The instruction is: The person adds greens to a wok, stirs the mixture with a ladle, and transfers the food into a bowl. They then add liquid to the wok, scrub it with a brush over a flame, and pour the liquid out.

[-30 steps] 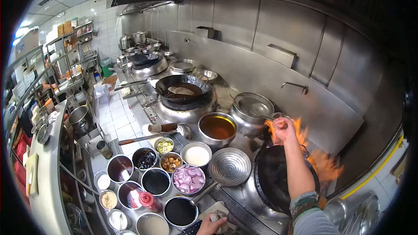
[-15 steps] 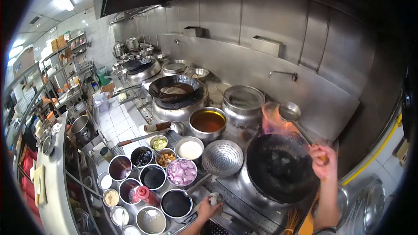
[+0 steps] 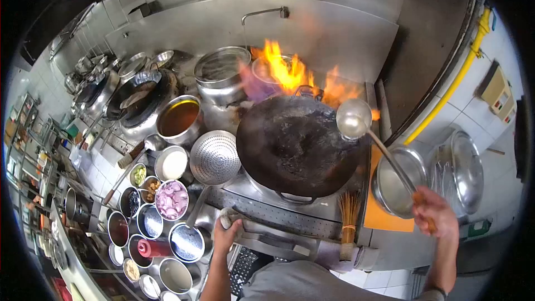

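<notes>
My right hand (image 3: 436, 210) grips the handle of a long metal ladle (image 3: 354, 118), whose bowl hovers over the right rim of a large black wok (image 3: 295, 145). Flames (image 3: 290, 72) rise behind the wok. My left hand (image 3: 227, 227) rests on a knob or cloth at the stove's front edge, below the wok. A perforated metal strainer (image 3: 215, 157) sits left of the wok.
Several bowls of sauces, sliced red onion (image 3: 171, 199) and other ingredients stand at the left. A pot of brown liquid (image 3: 179, 118) and a lidded steel pot (image 3: 222, 73) sit behind. A bamboo brush (image 3: 350, 217) and steel basins (image 3: 398, 181) lie right of the wok.
The view has swung right and down over the wok. My right hand pulled the ladle back toward the right, its bowl now at the wok's rim. Flames have flared behind the wok.
</notes>
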A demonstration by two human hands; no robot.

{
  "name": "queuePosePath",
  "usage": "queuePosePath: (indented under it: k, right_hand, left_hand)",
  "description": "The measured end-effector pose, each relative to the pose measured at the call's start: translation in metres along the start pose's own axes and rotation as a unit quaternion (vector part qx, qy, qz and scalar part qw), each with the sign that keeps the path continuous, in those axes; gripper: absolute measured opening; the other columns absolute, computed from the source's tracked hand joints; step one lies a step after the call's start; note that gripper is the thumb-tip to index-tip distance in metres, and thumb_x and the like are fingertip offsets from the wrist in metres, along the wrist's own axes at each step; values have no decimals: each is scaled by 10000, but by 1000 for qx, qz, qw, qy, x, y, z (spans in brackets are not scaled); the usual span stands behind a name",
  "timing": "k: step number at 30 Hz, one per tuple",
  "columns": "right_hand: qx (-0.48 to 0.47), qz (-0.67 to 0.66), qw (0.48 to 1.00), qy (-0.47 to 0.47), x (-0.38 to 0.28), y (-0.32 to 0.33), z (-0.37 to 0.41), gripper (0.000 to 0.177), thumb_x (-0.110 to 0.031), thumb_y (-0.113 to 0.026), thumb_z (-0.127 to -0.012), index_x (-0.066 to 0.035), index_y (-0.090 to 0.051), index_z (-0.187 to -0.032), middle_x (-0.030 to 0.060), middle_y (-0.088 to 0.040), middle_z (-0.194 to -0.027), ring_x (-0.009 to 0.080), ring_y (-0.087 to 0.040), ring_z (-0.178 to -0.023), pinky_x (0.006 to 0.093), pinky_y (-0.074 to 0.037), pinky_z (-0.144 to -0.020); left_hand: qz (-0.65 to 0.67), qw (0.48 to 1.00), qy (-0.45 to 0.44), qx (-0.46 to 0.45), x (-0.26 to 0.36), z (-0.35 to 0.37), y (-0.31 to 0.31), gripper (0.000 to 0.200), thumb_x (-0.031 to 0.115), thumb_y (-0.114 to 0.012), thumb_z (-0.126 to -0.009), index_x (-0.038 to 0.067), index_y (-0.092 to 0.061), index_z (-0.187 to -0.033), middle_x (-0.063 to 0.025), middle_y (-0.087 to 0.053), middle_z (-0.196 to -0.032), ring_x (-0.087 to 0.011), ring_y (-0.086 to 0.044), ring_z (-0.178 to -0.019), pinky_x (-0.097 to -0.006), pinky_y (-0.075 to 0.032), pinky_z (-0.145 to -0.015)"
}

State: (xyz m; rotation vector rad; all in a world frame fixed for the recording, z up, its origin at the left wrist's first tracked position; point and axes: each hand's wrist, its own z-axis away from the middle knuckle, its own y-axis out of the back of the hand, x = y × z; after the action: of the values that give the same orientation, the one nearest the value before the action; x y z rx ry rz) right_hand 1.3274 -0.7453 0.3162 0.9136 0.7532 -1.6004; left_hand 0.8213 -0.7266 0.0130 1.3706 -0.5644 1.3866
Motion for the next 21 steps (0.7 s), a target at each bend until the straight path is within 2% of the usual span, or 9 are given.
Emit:
queuePosePath:
  k: [2, 5, 7, 9, 11, 12, 13, 15, 21]
  right_hand:
    - [-32, -19, 999, -33, 13, 16, 11, 710, 30, -646, -761, -73, -407, -1421, 144, -603, -820, 151, -487, -460, 285, -324, -331]
    - [-123, -74, 987, -69, 30, 23, 13, 702, 49, -650, -755, -104, -441, -1408, 151, -600, -825, 161, -490, -466, 286, -324, -342]
    - [-146, -79, 983, -76, 40, 1, 2, 671, 57, -644, -764, -119, -472, -1388, 138, -586, -809, 161, -491, -471, 280, -330, -354]
    - [-150, 98, 984, 17, 48, -38, -21, 665, 44, -614, -820, -86, -385, -1431, 76, -544, -765, 125, -470, -468, 269, -345, -381]
    - [-147, 281, 942, 113, 46, -85, -46, 667, 37, -593, -847, -70, -333, -1452, 42, -522, -753, 101, -458, -468, 258, -351, -392]
    - [-153, 267, 945, 108, 34, -112, -57, 665, 16, -583, -860, -60, -304, -1459, 29, -519, -738, 96, -457, -465, 256, -353, -389]
    - [-158, 253, 949, 104, 18, -137, -71, 664, -4, -572, -874, -51, -275, -1466, 17, -517, -723, 90, -455, -462, 253, -356, -386]
    - [-211, 52, 969, 114, 5, -178, -114, 621, -38, -562, -883, -51, -305, -1448, 6, -491, -667, 98, -467, -466, 255, -355, -373]
    - [-202, 150, 946, 205, -43, -364, -275, 598, -43, -550, -864, -31, -328, -1420, 36, -502, -689, 123, -472, -472, 282, -361, -379]
  left_hand:
    - [53, 998, 5, -12, -23, -9, -1, 583, 281, -810, -746, -16, -562, -1183, -137, -650, -1090, -227, -619, -980, -358, -491, -859]
    - [-73, 997, -17, 16, 17, 5, -1, 580, 268, -808, -742, -9, -559, -1187, -165, -638, -1100, -264, -622, -993, -373, -486, -871]
    - [-95, 994, -45, 23, -2, -2, -1, 577, 267, -805, -740, -8, -560, -1184, -186, -635, -1089, -305, -622, -997, -389, -482, -878]
    - [-101, 993, -58, 31, -14, -5, -2, 575, 268, -803, -738, -7, -561, -1181, -207, -629, -1087, -341, -617, -1008, -405, -477, -885]
    - [-100, 993, -57, 40, -14, -4, 0, 575, 271, -802, -735, -7, -563, -1178, -230, -621, -1094, -373, -606, -1026, -420, -472, -894]
    - [-43, 997, -63, 22, -23, -7, 0, 589, 279, -800, -742, -5, -551, -1194, -235, -614, -1102, -376, -599, -1043, -422, -470, -902]
    - [-81, 993, -82, 34, -30, -8, -1, 620, 284, -799, -745, -2, -528, -1223, -241, -603, -1119, -385, -592, -1053, -425, -467, -910]
    - [-79, 992, -89, 43, -37, -8, -4, 645, 288, -803, -743, -2, -511, -1240, -245, -592, -1140, -394, -579, -1072, -427, -460, -927]
    - [-109, 986, -99, 81, -47, -10, -14, 631, 254, -799, -715, -4, -507, -1210, -249, -583, -1136, -418, -565, -1049, -454, -458, -922]
